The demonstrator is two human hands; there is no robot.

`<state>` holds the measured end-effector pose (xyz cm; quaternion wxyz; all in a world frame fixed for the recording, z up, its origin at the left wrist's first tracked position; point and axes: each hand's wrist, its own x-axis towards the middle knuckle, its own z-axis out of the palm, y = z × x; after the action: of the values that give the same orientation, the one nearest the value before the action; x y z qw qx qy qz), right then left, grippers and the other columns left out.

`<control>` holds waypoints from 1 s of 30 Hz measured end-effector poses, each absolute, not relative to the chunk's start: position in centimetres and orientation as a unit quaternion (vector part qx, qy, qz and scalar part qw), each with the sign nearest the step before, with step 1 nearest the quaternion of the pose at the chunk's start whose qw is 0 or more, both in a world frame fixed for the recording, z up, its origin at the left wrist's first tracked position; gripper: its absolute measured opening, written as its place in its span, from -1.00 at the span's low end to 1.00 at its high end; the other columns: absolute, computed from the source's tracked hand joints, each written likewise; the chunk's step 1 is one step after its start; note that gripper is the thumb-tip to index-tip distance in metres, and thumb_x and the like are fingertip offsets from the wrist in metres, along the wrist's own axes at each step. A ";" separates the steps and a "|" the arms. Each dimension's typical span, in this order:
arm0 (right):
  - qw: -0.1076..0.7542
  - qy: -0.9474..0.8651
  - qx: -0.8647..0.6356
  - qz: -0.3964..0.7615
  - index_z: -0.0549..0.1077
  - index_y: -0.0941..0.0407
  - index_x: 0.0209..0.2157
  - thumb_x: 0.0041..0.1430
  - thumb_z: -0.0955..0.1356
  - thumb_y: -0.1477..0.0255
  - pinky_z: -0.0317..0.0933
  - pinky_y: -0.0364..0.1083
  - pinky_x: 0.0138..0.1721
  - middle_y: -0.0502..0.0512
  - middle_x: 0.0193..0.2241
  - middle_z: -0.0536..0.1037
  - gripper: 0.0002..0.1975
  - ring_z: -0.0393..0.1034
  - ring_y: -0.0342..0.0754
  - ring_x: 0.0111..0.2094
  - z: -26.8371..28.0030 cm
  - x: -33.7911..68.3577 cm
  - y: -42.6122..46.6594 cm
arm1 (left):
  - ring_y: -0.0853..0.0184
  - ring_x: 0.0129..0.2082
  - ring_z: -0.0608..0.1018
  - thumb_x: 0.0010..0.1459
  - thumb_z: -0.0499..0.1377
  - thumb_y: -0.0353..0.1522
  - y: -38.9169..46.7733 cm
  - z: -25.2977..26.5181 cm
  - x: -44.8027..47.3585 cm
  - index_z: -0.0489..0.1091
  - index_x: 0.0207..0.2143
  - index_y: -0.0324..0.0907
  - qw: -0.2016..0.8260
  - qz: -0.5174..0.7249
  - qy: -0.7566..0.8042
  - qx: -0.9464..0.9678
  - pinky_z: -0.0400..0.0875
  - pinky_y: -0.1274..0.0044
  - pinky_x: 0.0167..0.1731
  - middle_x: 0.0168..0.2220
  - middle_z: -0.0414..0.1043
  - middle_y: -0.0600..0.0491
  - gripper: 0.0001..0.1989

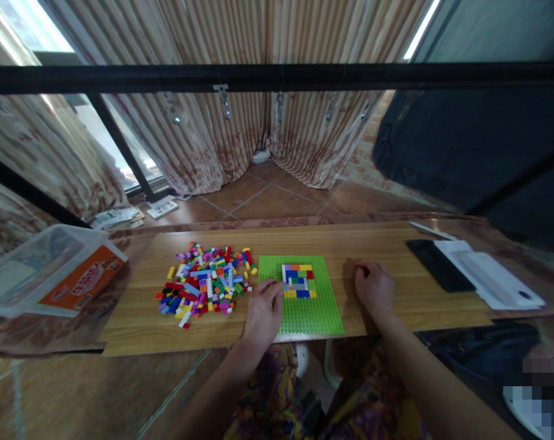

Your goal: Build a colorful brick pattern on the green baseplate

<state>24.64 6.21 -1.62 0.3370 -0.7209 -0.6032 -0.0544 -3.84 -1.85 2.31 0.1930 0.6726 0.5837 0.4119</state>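
Note:
A green baseplate (320,311) lies on the wooden board, carrying a small block of coloured toy bricks (298,275) with white, yellow, blue, red and grey pieces. Over the baseplate's left edge, my left hand (263,311) has its thumb and fingers pinched together at the left side of the built bricks. Whatever is between these fingertips is too small to make out. To the right of the baseplate, my right hand (375,286) rests on the board with its fingers curled in, and nothing shows in it. A loose pile of bricks (206,281) spreads to the left of the baseplate.
On the far left stands a clear plastic box (57,269) with an orange label. At the right end lie a black phone-like slab (439,266) and white sheets or packaging (488,275). A dark metal bar (277,78) crosses beyond the board, before curtains (203,134).

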 end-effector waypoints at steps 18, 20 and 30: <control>0.334 -0.604 -0.721 -0.059 0.58 0.19 -0.31 0.15 0.20 0.36 0.19 -0.02 -0.24 0.26 -0.36 0.54 -0.65 0.34 0.05 -0.32 -1.8 24.8 6.3 | 0.19 -0.17 0.53 0.17 0.13 -0.52 -2.8 0.3 -5.9 0.50 -0.18 -0.15 0.004 0.344 0.626 0.700 0.46 0.30 -0.08 -0.20 0.53 -0.03 -0.78; 0.333 -0.605 -0.721 -0.063 0.58 0.19 -0.31 0.15 0.20 0.35 0.19 -0.02 -0.25 0.25 -0.37 0.53 -0.65 0.33 0.05 -0.33 -1.9 24.8 6.3 | 0.19 -0.16 0.52 0.16 0.12 -0.52 -3.1 0.6 -6.1 0.49 -0.18 -0.14 0.002 0.339 0.629 0.700 0.45 0.30 -0.07 -0.20 0.53 -0.02 -0.77; 0.330 -0.609 -0.718 -0.069 0.57 0.19 -0.32 0.15 0.21 0.35 0.19 -0.01 -0.25 0.25 -0.37 0.53 -0.66 0.33 0.05 -0.33 -2.2 25.1 6.4 | 0.05 -0.11 0.50 0.23 0.08 -0.31 -2.4 3.4 -10.5 0.41 -0.02 -0.22 -0.048 0.275 0.752 0.597 0.36 0.27 -0.09 -0.13 0.53 -0.13 -0.69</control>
<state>25.12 6.44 -2.15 0.3298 -0.7180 -0.6092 -0.0688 -10.53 -2.43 3.41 -0.0484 0.5973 0.7520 0.2746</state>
